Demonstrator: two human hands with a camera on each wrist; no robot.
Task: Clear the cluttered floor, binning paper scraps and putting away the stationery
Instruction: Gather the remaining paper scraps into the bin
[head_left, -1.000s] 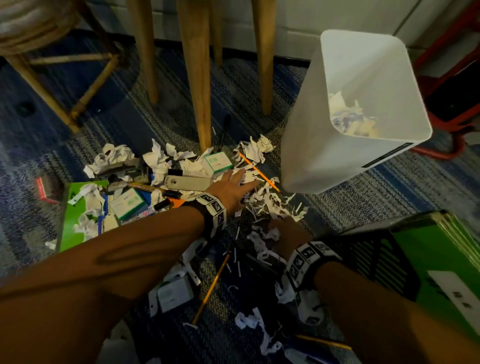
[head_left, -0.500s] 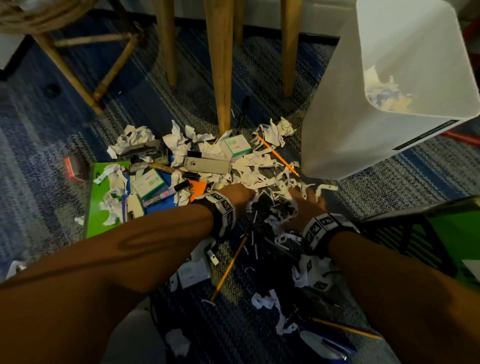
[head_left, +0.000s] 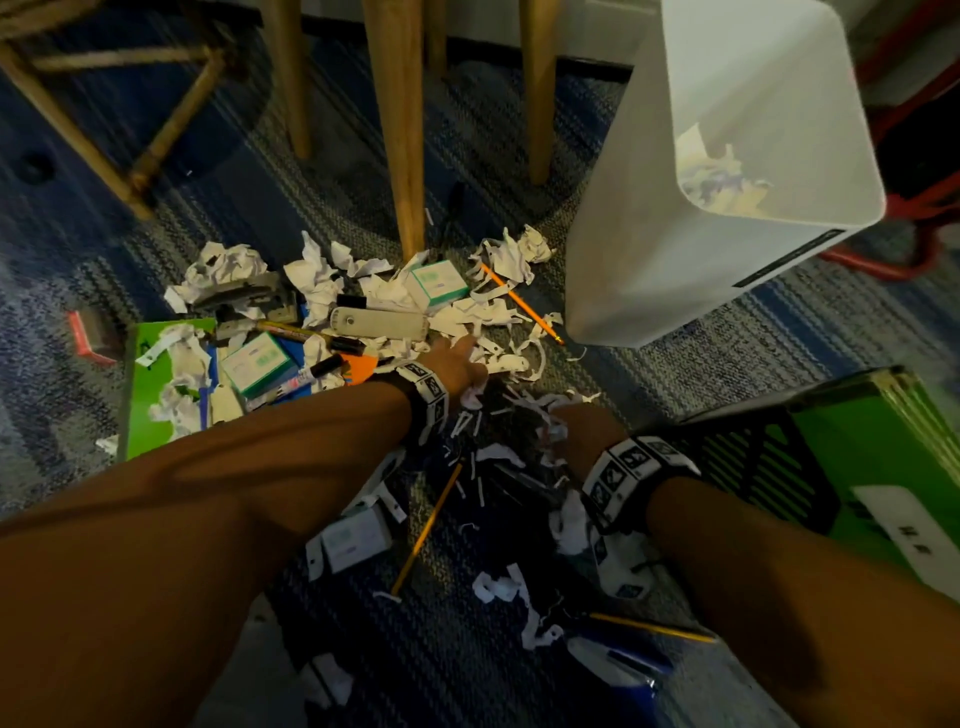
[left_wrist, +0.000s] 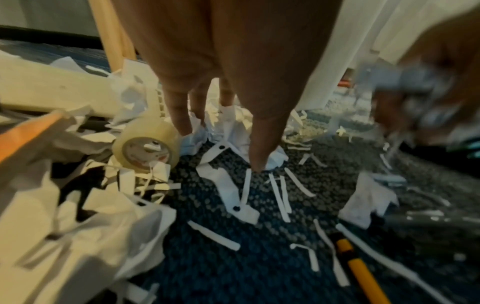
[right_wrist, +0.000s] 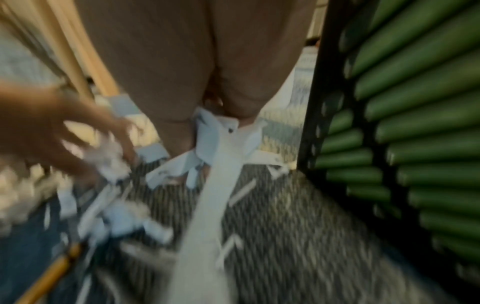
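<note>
Gripping paper scraps (right_wrist: 223, 131) in right hand (head_left: 584, 431); left hand (head_left: 457, 364) just beside.

White paper scraps (head_left: 498, 306) on blue-grey woven carpet (head_left: 701, 358), white bin (head_left: 649, 270), orange pencil (head_left: 519, 301)

We reach both arms down over a blue patterned carpet (head_left: 675, 374) strewn with paper scraps (head_left: 493, 312). Our left hand (head_left: 457, 364) lies among white strips beside an orange pencil (head_left: 519, 304), while our right hand (head_left: 582, 431) sinks into shredded paper just below it. A white bin (head_left: 675, 260), tilted with crumpled paper inside, stands to the right. A green folder (head_left: 150, 374), small boxes and markers lie left, near wooden chair legs (head_left: 400, 130).
</note>
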